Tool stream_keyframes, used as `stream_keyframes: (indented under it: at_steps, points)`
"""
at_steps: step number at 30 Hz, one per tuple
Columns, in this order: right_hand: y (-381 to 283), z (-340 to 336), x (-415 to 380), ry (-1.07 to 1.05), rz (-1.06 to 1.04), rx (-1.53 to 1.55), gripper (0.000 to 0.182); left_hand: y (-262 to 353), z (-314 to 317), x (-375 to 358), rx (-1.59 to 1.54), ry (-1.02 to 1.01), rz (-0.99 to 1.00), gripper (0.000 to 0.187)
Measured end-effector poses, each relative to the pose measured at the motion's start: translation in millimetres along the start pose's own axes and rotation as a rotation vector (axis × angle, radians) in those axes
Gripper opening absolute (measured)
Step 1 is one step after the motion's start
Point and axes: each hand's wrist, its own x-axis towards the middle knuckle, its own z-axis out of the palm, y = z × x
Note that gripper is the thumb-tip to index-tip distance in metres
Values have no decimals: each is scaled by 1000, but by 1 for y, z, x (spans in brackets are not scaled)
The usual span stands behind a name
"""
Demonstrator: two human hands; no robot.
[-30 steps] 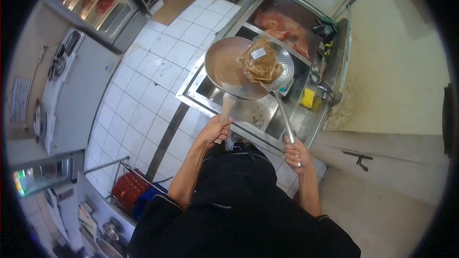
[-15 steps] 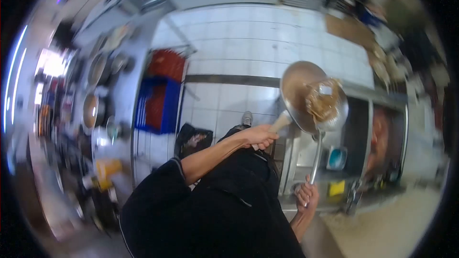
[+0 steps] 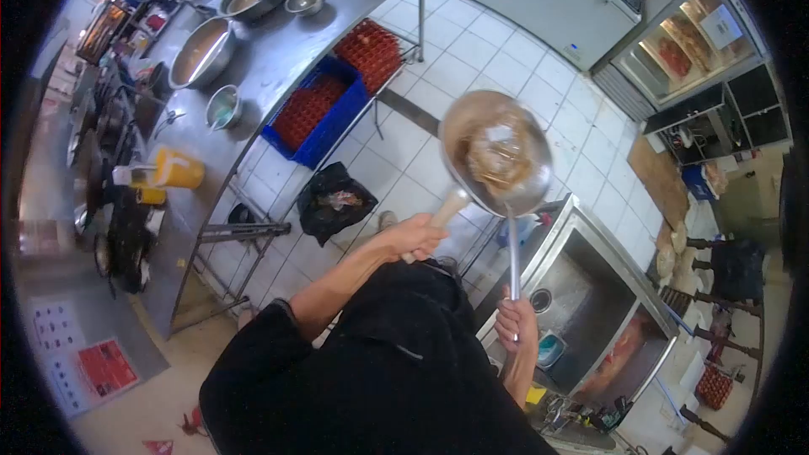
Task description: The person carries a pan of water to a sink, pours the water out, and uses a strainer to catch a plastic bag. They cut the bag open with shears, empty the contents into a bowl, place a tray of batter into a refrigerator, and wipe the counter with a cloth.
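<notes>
My left hand (image 3: 413,238) grips the pale wooden handle of a round metal pan (image 3: 468,122) holding brown liquid, raised over the white tiled floor. My right hand (image 3: 516,320) grips the long steel handle of a perforated skimmer (image 3: 528,190) resting in the pan. A clear bag of brown food (image 3: 497,154) lies in the skimmer over the pan. Both arms wear black sleeves.
A steel sink (image 3: 581,286) is at the right, with red meat in its far basin. A long steel counter (image 3: 270,59) with several bowls runs at upper left, blue and red crates (image 3: 324,105) beneath it. A black bag (image 3: 335,198) lies on the floor.
I have turned away from the sink toward the steel counter. Pan, skimmer and bag moved with me, held the same way in both hands.
</notes>
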Motion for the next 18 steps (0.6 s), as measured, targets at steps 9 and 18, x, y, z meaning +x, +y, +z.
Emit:
stream_keyframes:
  at_steps: [9,18]
  points:
    - [18,140,113,-100,169,-246,19,35,-111,-70,-199,127,132,18]
    - [7,219,189,-212,320,-278,19,70,-181,-89,-331,268,308,18]
